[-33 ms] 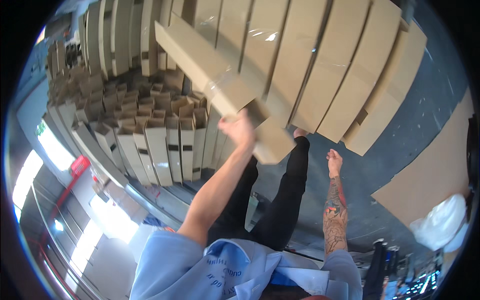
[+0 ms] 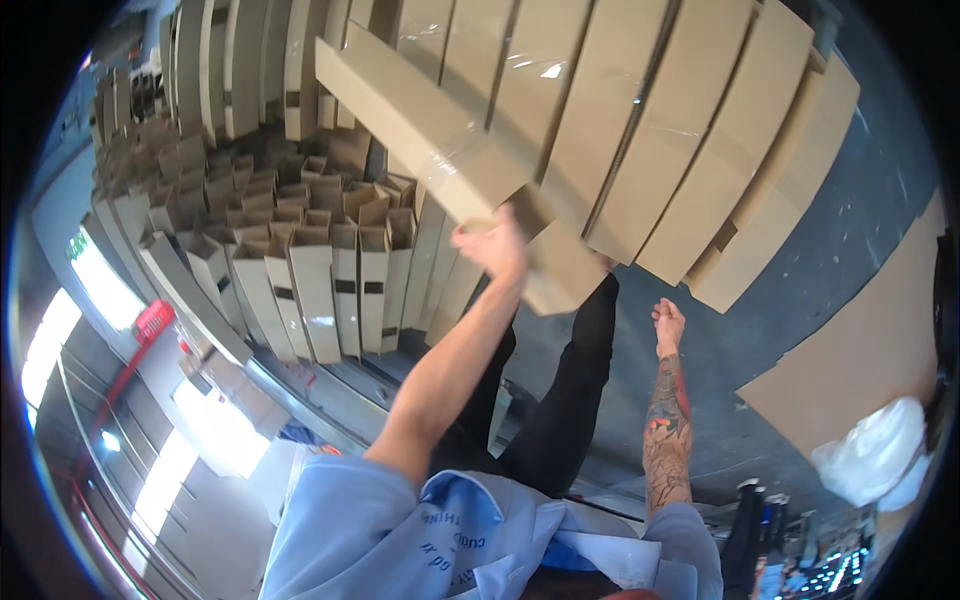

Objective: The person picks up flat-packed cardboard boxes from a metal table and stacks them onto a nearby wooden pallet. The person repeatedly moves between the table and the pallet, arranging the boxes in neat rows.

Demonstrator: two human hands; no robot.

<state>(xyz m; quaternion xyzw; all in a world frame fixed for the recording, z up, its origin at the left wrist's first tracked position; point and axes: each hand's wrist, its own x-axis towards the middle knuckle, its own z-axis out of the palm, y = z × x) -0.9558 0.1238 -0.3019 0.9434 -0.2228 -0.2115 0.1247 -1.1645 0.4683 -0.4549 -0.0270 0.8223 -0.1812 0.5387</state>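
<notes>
A long, narrow cardboard box (image 2: pixel 440 135) lies slantwise in front of me, its far end to the upper left. Clear tape crosses its middle, and an open flap hangs at its near end. My left hand (image 2: pixel 497 247) is closed on the box's side close to that opening; its fingertips are slightly blurred. Off to the right, my right hand (image 2: pixel 668 326) hangs apart from the boxes, fingers curled in, with nothing visible in it.
Long taped cardboard boxes (image 2: pixel 610 110) stand in a row ahead. Several open-topped upright cartons (image 2: pixel 315 290) crowd the left. On the grey floor (image 2: pixel 800 260) at right lie a flat cardboard sheet (image 2: pixel 850 350) and a white plastic bag (image 2: pixel 875 455). A metal rail (image 2: pixel 300 405) runs lower left.
My left hand and the near end of the box have shifted a little right and away from me. The right hand has stayed almost still.
</notes>
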